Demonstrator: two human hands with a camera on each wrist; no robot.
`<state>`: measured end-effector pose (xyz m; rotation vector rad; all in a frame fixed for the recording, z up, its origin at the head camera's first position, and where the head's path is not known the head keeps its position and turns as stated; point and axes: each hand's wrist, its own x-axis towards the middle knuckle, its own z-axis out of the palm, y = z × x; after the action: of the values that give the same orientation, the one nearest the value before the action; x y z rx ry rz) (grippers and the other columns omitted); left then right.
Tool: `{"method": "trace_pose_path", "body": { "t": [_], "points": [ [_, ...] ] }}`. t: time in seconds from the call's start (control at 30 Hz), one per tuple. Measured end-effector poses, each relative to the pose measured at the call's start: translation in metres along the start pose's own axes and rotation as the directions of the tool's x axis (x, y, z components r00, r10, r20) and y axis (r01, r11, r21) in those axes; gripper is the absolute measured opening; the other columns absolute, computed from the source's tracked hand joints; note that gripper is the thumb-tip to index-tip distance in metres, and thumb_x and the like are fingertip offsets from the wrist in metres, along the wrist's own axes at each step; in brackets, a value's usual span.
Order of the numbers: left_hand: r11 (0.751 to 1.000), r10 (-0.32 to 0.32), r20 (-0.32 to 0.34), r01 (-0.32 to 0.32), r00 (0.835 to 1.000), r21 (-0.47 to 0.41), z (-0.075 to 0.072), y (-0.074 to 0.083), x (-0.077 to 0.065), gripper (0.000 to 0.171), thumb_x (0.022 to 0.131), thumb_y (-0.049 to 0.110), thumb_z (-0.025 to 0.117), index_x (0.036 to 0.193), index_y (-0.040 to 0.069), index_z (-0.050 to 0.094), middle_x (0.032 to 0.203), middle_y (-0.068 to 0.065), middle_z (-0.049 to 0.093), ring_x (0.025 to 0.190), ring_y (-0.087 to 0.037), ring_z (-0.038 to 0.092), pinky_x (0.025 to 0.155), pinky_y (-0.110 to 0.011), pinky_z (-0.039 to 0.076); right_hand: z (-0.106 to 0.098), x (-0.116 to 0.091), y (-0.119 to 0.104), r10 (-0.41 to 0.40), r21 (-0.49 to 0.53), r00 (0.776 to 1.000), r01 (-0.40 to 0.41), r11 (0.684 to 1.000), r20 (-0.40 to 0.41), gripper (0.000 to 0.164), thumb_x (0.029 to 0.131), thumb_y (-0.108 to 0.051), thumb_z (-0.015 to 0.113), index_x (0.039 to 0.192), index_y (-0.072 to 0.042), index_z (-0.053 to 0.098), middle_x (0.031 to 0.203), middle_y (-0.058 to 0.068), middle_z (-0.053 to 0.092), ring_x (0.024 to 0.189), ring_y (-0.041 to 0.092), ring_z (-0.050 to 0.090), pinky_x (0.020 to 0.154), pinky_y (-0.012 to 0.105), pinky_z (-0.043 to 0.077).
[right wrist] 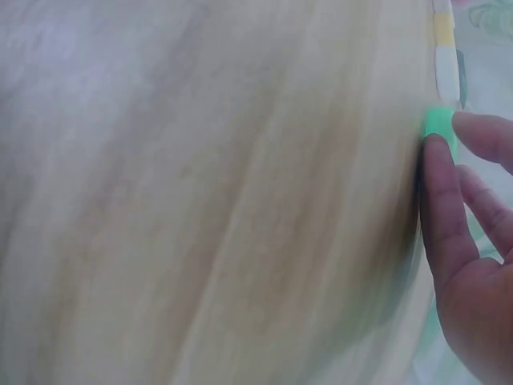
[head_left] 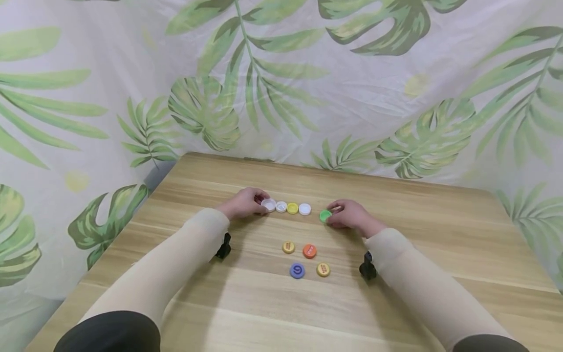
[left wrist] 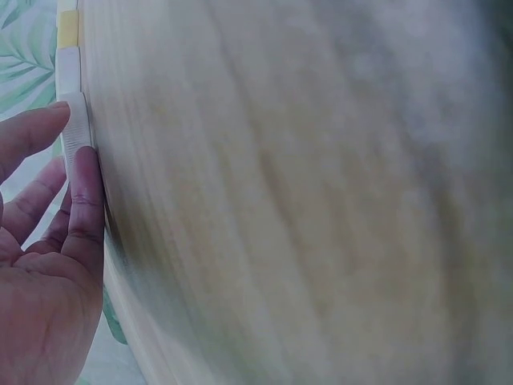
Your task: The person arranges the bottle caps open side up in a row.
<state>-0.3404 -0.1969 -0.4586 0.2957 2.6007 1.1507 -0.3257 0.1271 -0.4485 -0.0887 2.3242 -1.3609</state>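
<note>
My left hand [head_left: 247, 202] pinches the large white bottle cap [head_left: 269, 205] at the left end of a row, thumb and fingers at its edge. To its right, close together, lie a smaller white cap [head_left: 281, 207], a yellow cap [head_left: 292, 208] and another white cap [head_left: 305, 209]. A green bottle cap [head_left: 324, 216] sits right of the row with a gap between. My right hand [head_left: 350, 215] holds that green cap between thumb and fingers. In the right wrist view the green cap [right wrist: 438, 120] shows at the fingertips, low over the wood.
Nearer to me lie two yellow-orange caps [head_left: 288, 247], an orange-red cap [head_left: 310, 251] and a blue cap [head_left: 297, 270]. They rest on a wooden table [head_left: 264, 308]. Behind its far edge hangs a leaf-print cloth [head_left: 281, 88]. Each wrist wears a black camera mount [head_left: 367, 268].
</note>
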Motion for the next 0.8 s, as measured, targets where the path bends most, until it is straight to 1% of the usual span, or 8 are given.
{"method": "trace_pose_path", "body": {
  "t": [0.07, 0.17, 0.27, 0.47, 0.8],
  "points": [
    [1.000, 0.000, 0.002, 0.000, 1.000, 0.001, 0.000, -0.001, 0.001, 0.045, 0.093, 0.008, 0.075, 0.133, -0.006, 0.062, 0.117, -0.016, 0.063, 0.106, -0.026, 0.056, 0.093, -0.037, 0.048, 0.001, 0.001, -0.002, 0.000, 0.002, 1.000, 0.000, 1.000, 0.007, 0.046, 0.091, 0.003, 0.072, 0.133, 0.010, 0.057, 0.117, 0.019, 0.060, 0.093, 0.019, 0.064, 0.082, 0.029, 0.058],
    [1.000, -0.001, 0.007, 0.001, 1.000, -0.004, -0.001, -0.001, 0.001, 0.046, 0.093, 0.009, 0.075, 0.134, -0.006, 0.062, 0.116, -0.015, 0.063, 0.105, -0.025, 0.056, 0.091, -0.035, 0.049, 0.004, 0.002, -0.005, 0.007, -0.027, 1.000, -0.007, 1.000, -0.010, 0.044, 0.090, 0.003, 0.072, 0.131, 0.009, 0.059, 0.115, 0.018, 0.061, 0.092, 0.019, 0.064, 0.080, 0.027, 0.058],
    [1.000, 0.000, 0.008, 0.000, 1.000, -0.004, -0.001, -0.001, 0.001, 0.046, 0.093, 0.008, 0.076, 0.134, -0.006, 0.062, 0.116, -0.015, 0.063, 0.105, -0.024, 0.056, 0.089, -0.033, 0.050, 0.005, 0.005, -0.008, 0.014, -0.045, 1.000, -0.015, 0.999, -0.028, 0.044, 0.090, 0.002, 0.072, 0.131, 0.009, 0.058, 0.119, 0.021, 0.061, 0.094, 0.020, 0.064, 0.082, 0.027, 0.057],
    [1.000, -0.004, 0.010, 0.004, 1.000, -0.004, -0.001, 0.001, -0.001, 0.046, 0.093, 0.008, 0.075, 0.134, -0.006, 0.062, 0.117, -0.016, 0.063, 0.105, -0.024, 0.056, 0.089, -0.033, 0.050, 0.005, 0.012, -0.012, 0.029, -0.035, 0.999, -0.031, 0.999, -0.037, 0.045, 0.091, 0.003, 0.070, 0.134, 0.009, 0.056, 0.126, 0.023, 0.060, 0.101, 0.023, 0.064, 0.087, 0.029, 0.056],
    [1.000, -0.001, 0.008, 0.002, 1.000, -0.003, -0.001, 0.000, -0.001, 0.046, 0.093, 0.008, 0.075, 0.134, -0.006, 0.062, 0.117, -0.016, 0.063, 0.105, -0.024, 0.056, 0.089, -0.033, 0.050, 0.007, 0.014, -0.016, 0.004, -0.097, 0.999, -0.009, 0.995, -0.044, 0.043, 0.091, -0.001, 0.073, 0.132, 0.006, 0.061, 0.123, 0.021, 0.063, 0.088, 0.016, 0.064, 0.080, 0.025, 0.056]
  ]
}}
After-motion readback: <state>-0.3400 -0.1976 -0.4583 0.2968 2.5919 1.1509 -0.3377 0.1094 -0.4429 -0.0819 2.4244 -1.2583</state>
